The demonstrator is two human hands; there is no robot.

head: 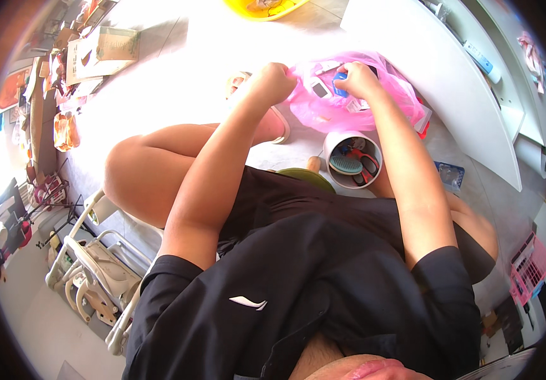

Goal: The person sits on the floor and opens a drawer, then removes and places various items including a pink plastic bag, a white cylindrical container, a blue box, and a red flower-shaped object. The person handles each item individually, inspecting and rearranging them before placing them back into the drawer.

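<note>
A pink plastic bag (318,118) lies spread on the floor in front of me, its mouth wide. My left hand (277,83) is closed on the bag's left edge. Over the right part of the bag, my right hand (359,80) pinches a small blue packet or box (340,85). Inside the bag, a white device with a dark screen (320,88) lies left of the blue thing, among other small white items. Just below the bag is a white cylindrical container (331,142) holding red-and-black scissors (369,164) and a teal brush (345,165).
A white curved furniture panel (434,76) stands to the right. A blue plastic basket (449,175) sits on the floor below it. Further off are a yellow basin (268,18) at the top, cardboard boxes (116,50) at the upper left and a white-framed folding chair or stroller (104,266) at the lower left.
</note>
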